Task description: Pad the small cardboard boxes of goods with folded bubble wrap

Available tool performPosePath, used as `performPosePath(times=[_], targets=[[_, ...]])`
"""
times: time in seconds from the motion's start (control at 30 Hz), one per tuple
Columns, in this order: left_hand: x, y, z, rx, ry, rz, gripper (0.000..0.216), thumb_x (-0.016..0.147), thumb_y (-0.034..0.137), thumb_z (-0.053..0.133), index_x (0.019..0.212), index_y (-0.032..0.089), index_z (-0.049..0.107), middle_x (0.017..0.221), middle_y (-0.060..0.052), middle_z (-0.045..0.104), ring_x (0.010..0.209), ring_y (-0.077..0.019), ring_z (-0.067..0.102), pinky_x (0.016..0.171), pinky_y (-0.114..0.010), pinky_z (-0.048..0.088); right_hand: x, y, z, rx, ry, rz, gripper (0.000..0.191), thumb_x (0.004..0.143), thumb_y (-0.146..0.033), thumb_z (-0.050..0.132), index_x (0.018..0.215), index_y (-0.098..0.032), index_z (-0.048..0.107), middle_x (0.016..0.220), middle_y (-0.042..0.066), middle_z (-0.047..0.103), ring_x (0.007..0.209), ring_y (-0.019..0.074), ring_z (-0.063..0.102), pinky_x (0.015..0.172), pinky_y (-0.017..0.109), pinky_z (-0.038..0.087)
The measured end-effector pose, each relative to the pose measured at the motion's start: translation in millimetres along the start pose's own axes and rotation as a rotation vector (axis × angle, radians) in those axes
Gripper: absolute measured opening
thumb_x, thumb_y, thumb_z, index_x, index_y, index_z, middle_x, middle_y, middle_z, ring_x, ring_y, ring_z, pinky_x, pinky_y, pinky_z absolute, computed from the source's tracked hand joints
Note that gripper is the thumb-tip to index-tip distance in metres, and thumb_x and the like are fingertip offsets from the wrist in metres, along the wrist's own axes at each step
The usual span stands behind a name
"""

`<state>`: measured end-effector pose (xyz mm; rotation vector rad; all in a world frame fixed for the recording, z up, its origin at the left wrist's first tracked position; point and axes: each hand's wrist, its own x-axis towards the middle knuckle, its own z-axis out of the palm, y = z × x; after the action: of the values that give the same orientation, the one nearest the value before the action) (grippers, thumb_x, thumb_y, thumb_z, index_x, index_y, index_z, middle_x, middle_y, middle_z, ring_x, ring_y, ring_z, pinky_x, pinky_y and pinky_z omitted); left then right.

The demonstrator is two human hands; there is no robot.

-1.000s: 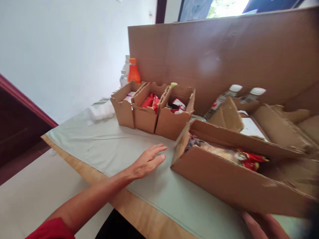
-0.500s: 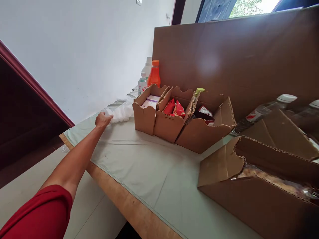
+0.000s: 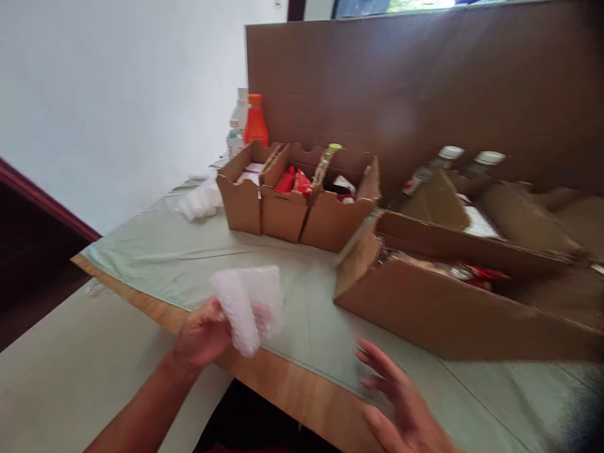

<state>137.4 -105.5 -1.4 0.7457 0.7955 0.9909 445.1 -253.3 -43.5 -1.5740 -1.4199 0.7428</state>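
Where a pale green cloth (image 3: 155, 251) covers the wooden table, a pile of white wrapping (image 3: 201, 201) lies at the far left, just beside the row of cartons. Nearer the table's front edge, the left hand (image 3: 202, 333) grips a folded white sheet (image 3: 238, 308), thumb and fingers pinching its near end; part of the fingers shows blurred through the translucent material. The sheet is raised above the cloth, well apart from the pile. Behind, an orange bottle (image 3: 255, 126) stands upright beside paler bottles. Three small cartons follow side by side: the first (image 3: 243, 207) holds pale packs, the second (image 3: 283, 214) red packets (image 3: 295, 181), the third (image 3: 335, 223) a dark-and-white pack. To the right, the right hand (image 3: 401, 396), blurred, is held near the front edge, fingers parted and slightly curled, thumb apart from them. Beyond it lies a long cardboard box (image 3: 453, 314) containing wrapped food and a red packet (image 3: 484, 274). Two white-capped bottles (image 3: 450, 152) tilt behind this box, before a tall cardboard panel (image 3: 401, 82).
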Motion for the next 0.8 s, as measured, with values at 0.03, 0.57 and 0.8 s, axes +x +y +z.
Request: performPosePath(times=[0.03, 0.57, 0.8], targets=[[-3.2, -17.3, 20.3, -0.086, -0.116, -0.087, 0.021, 0.057, 0.025, 0.070, 0.076, 0.019, 0.072, 0.068, -0.005, 0.073, 0.085, -0.0317, 0.074, 0.082, -0.044, 0.057, 1.9, -11.7, 8.8, 0.176, -0.069, 0.048, 0.070, 0.091, -0.062, 0.066, 0.151, -0.031, 0.052, 0.147, 0.016, 0.061, 0.119, 0.0315, 0.068, 0.090, 0.043, 0.061], [-2.8, -3.1, 111.7, 0.870, -0.603, 0.577, 0.092, 0.074, 0.034, 0.089, 0.155, 0.032, 0.045, 0.166, -0.009, 0.041, 0.157, -0.0348, 0.028, 0.128, -0.052, 0.020, 28.0, -109.9, -53.0, -0.148, -0.106, -0.391, 0.016, 0.094, -0.010, 0.058, 0.092, -0.024, 0.066, 0.097, 0.000, 0.073, 0.088, 0.0127, 0.069, 0.080, 0.023, 0.054], [45.0, -9.9, 118.9, 1.151, -0.947, 0.175, 0.012, 0.083, 0.019, 0.064, 0.082, 0.022, 0.075, 0.081, -0.001, 0.074, 0.087, -0.0219, 0.068, 0.088, -0.035, 0.051, -8.9, -104.9, -103.6, -0.098, 0.553, -0.228, 0.008, 0.090, -0.031, 0.074, 0.096, -0.028, 0.076, 0.094, 0.003, 0.076, 0.080, 0.0178, 0.071, 0.062, 0.026, 0.057]])
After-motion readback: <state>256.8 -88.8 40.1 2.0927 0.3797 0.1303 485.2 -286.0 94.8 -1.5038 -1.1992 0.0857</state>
